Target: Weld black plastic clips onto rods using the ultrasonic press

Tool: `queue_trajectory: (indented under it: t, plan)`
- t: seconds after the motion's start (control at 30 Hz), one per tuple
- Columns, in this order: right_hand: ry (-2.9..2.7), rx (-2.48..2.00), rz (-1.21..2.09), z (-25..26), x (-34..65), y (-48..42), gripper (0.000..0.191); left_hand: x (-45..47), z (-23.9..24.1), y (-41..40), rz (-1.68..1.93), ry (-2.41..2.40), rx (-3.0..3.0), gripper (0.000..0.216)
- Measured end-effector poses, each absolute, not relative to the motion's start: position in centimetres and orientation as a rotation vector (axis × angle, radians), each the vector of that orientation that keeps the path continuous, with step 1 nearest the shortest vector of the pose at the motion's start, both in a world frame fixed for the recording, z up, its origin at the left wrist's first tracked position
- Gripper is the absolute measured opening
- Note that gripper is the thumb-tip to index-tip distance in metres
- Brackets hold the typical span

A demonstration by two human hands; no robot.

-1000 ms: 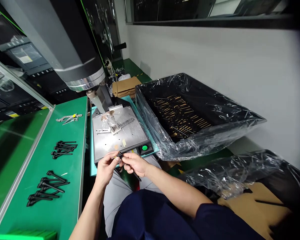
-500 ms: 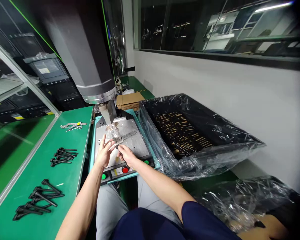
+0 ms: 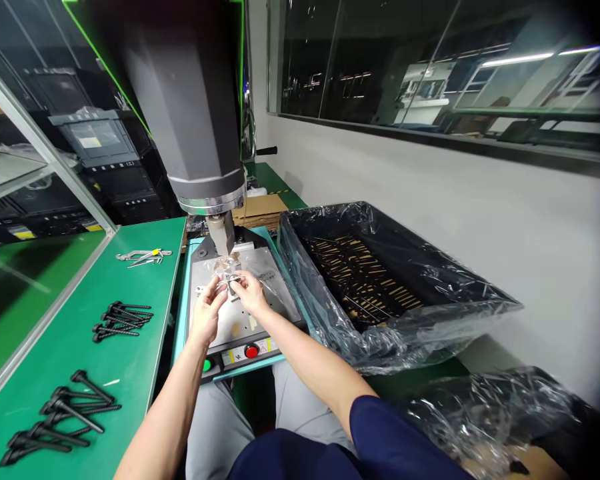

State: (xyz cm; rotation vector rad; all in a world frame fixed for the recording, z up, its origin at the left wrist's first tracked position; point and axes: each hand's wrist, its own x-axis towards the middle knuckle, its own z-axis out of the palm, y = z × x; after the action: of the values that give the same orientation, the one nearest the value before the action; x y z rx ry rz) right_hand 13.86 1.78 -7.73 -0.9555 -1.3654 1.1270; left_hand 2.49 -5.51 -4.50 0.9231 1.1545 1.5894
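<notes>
Both hands meet over the metal fixture in the middle of the machine's base plate, just below the press head's metal horn. My right hand pinches a small dark part between thumb and fingers at the fixture. Close beside it on the left, my left hand has its thumb and fingertips curled together at the same spot; what they grip is too small to make out. Clear plastic film lies around the fixture behind my fingers.
A red button and a green button sit on the front panel. At right stands a plastic-lined bin with many slim parts. On the green table, left, lie pliers and several black screw-like parts. Cardboard is stacked behind.
My hands have moved forward, away from my body, onto the fixture under the horn. The right hand has brought the small dark part there. My left fingers have curled in from a more spread pose.
</notes>
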Motion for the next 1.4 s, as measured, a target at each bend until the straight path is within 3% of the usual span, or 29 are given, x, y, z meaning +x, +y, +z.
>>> queue_trajectory:
  t: [0.3, 0.67, 0.87, 1.07, 1.4]
  plan:
    - [-1.543, -1.004, 0.812, -4.6, 14.5, 3.6, 0.037, 2.4, -4.5, -4.9, 1.595, 1.120, 0.940, 0.064]
    - [-1.507, -1.053, 0.911, -4.3, 12.5, 7.5, 0.028, 2.1, -4.4, -4.0, 1.624, 1.089, 0.882, 0.064]
    - [-1.500, -1.054, 1.013, -4.7, 12.5, 8.7, 0.035, 1.6, -4.5, -3.8, 1.626, 1.115, 0.877, 0.065]
    - [-1.533, -0.910, 1.083, -4.6, 13.1, 8.6, 0.017, 1.5, -4.4, -3.8, 1.623, 1.125, 0.874, 0.066]
    - [-1.343, -0.951, 1.254, -4.7, 13.4, 8.0, 0.039, 1.7, -4.7, -3.7, 1.615, 1.132, 0.875, 0.062]
